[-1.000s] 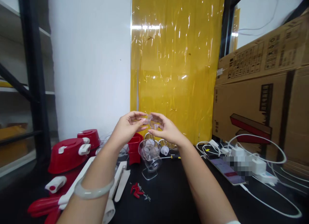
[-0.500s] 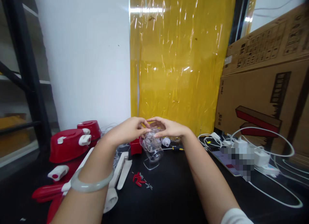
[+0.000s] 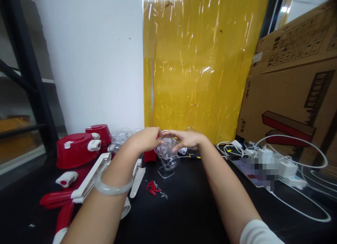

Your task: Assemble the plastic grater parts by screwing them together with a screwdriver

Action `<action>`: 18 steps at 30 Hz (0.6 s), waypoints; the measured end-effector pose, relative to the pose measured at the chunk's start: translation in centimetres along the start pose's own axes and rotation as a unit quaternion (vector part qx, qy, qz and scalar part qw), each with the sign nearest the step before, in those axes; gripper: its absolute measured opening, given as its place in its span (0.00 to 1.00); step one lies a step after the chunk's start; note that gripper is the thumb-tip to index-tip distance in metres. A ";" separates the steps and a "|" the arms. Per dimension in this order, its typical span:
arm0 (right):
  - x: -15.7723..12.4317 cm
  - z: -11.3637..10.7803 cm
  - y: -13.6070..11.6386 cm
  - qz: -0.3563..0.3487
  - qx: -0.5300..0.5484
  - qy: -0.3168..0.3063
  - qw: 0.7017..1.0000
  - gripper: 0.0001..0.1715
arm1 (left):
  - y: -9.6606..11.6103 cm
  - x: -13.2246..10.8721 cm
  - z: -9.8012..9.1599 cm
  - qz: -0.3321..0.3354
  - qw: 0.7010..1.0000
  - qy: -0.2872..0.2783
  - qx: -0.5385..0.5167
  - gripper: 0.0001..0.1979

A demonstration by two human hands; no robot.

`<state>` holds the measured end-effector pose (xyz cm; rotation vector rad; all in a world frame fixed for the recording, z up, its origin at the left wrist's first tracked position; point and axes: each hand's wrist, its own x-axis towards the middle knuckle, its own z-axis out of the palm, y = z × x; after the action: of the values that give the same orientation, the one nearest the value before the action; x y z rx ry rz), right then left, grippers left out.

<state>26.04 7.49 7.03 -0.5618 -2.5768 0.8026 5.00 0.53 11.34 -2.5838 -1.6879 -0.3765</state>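
Observation:
A clear plastic cup-shaped part [image 3: 168, 157] stands on its small clear base on the black table [image 3: 189, 212]. My left hand [image 3: 146, 139] and my right hand [image 3: 184, 138] meet over its top, fingers curled and pinched around the rim. A small clear piece seems to sit between the fingertips, but I cannot make it out. A pale bangle [image 3: 112, 188] rings my left wrist.
Red lids with white latches [image 3: 76, 154] and white handle parts [image 3: 91, 177] lie at the left. Small red clips and screws [image 3: 154, 188] sit in front of the cup. A phone, chargers and white cables [image 3: 273, 163] lie at the right, beside cardboard boxes [image 3: 292, 93]. A yellow sheet [image 3: 195, 65] stands behind.
Both hands have come down from mid-air onto the top of the clear cup. The camera has tilted a little lower and to the right.

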 end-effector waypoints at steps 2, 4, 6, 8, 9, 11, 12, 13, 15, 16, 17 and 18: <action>0.0 0.0 0.3 -0.009 0.018 -0.016 1.000 0.47 | -0.1 0.2 0.2 0.002 1.000 -0.012 0.000 0.14; 0.0 0.0 0.4 -0.009 0.032 -0.038 0.999 0.47 | -0.1 0.2 0.3 0.007 1.000 -0.027 -0.002 0.15; 0.0 0.0 0.4 -0.002 0.041 -0.054 0.998 0.48 | 0.0 0.2 0.4 0.012 0.999 -0.038 -0.002 0.16; 0.0 0.0 0.5 0.001 0.047 -0.059 0.997 0.47 | 0.1 0.2 0.5 0.013 0.999 -0.045 0.000 0.18; 0.0 0.0 0.6 0.000 0.051 -0.059 0.997 0.47 | 0.2 0.3 0.5 0.011 0.999 -0.046 0.002 0.19; 0.0 0.0 0.6 -0.002 0.058 -0.057 0.997 0.47 | 0.3 0.3 0.5 0.008 0.999 -0.046 0.007 0.19; 0.0 0.0 0.7 -0.001 0.059 -0.055 0.997 0.47 | 0.4 0.3 0.5 0.007 0.999 -0.045 0.010 0.19; 0.0 0.0 0.7 0.001 0.059 -0.053 0.997 0.47 | 0.4 0.3 0.5 0.006 0.999 -0.046 0.012 0.19; 0.0 0.0 0.7 0.002 0.064 -0.052 0.997 0.47 | 0.5 0.3 0.5 0.006 0.999 -0.051 0.015 0.19; 0.0 0.1 0.7 0.001 0.069 -0.052 0.996 0.47 | 0.5 0.3 0.4 0.006 0.998 -0.054 0.016 0.19; 0.0 0.1 0.7 0.000 0.075 -0.053 0.996 0.48 | 0.5 0.3 0.4 0.004 0.998 -0.056 0.018 0.19; 0.0 0.1 0.6 0.000 0.083 -0.053 0.995 0.48 | 0.5 0.3 0.4 0.004 0.998 -0.057 0.019 0.19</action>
<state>26.19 7.92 6.60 -0.4798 -2.5728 1.0622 5.64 0.69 11.03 -2.6296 -1.6998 -0.1977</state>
